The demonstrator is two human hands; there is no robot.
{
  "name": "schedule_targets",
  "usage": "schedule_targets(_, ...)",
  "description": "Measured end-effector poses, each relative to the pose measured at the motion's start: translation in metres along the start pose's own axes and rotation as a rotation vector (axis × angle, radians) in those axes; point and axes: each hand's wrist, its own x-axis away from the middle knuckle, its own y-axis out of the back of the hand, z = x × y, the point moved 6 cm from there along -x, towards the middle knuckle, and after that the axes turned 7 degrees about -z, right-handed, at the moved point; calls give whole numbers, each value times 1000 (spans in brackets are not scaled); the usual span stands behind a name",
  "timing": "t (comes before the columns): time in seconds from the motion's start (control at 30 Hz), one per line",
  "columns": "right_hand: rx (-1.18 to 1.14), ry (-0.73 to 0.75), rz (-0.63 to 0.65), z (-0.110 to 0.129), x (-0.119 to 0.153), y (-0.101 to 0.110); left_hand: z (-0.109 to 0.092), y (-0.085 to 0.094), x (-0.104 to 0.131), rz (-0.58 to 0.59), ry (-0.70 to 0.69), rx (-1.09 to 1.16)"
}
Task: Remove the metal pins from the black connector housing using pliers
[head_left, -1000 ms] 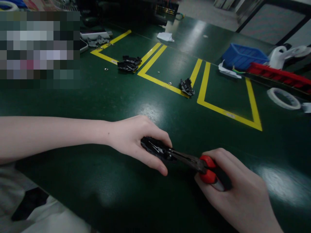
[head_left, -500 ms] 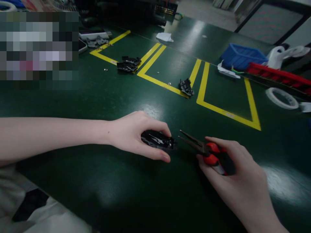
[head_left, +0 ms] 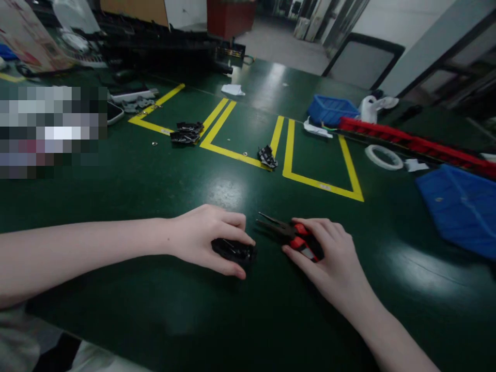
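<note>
My left hand (head_left: 211, 237) is wrapped round a dark plastic part (head_left: 234, 251) low over the green table (head_left: 163, 181), thumb on the near side and fingers on the far side. To its right, my right hand (head_left: 325, 253) grips red-handled long-nose pliers (head_left: 284, 231). The plier jaws are parted, point left towards the dark part and have nothing between them. A gap separates their tips from the part. Farther back lie a black part (head_left: 268, 156) on a yellow line and more black parts (head_left: 187, 133) to the left.
Small metal rings (head_left: 154, 143) lie on the table. At the back right are a blue bin (head_left: 332, 108), a red rack (head_left: 411, 142) and a white tape roll (head_left: 383, 157). Another blue bin (head_left: 461, 206) stands at the right. White paper (head_left: 232, 90) lies at the back.
The view has shifted, showing more of the room and the right-hand blue bin. My left fingers have moved over more of the dark part. Both hands keep their holds.
</note>
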Motion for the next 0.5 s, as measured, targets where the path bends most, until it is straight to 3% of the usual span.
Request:
schedule_targets(0.33, -79, 61, -30, 36, -1, 0, -6, -3, -1, -17, -105, -30)
schedule_targets(0.4, -102, 105, -90, 46, -3, 10, -7, -4, 0, -11, -153, -57)
schedule_targets(0.5, -135, 169, -276, 60, 8, 47, -5, -2, 1, -9, -193, -103)
